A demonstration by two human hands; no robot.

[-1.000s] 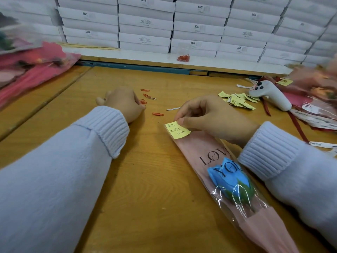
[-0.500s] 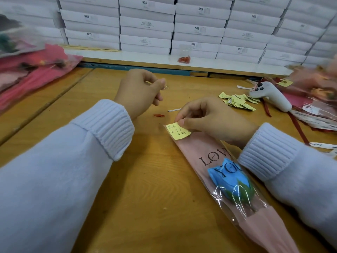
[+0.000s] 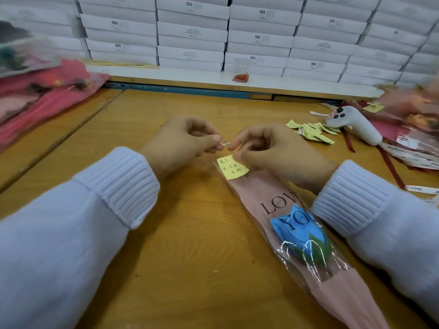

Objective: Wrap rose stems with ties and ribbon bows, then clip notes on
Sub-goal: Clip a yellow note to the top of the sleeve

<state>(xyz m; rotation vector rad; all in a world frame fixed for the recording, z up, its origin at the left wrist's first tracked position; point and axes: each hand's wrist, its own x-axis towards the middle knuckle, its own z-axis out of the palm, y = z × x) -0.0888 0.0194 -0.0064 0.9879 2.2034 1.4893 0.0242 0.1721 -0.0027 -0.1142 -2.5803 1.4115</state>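
A blue rose (image 3: 300,238) lies in a pink "LOVE YOU" sleeve (image 3: 268,193) that runs diagonally across the wooden table (image 3: 190,257). A yellow handwritten note (image 3: 231,168) sits on the sleeve's far end. My left hand (image 3: 180,141) pinches a small paper clip (image 3: 224,143) just above the note. The thumb and forefinger of my right hand (image 3: 273,153) touch the clip's other end, while its lower fingers hold the note against the sleeve.
A pile of yellow notes (image 3: 311,132) and a white controller (image 3: 354,124) lie at the right. Wrapped flowers lie beyond them (image 3: 415,119) and at the far left (image 3: 35,96). A bag of red clips (image 3: 241,77) sits on the white ledge under stacked white boxes (image 3: 237,32).
My left hand picked a clip off the table, lifted it and brought it right to the note. My right hand's thumb and forefinger rose to meet the clip.
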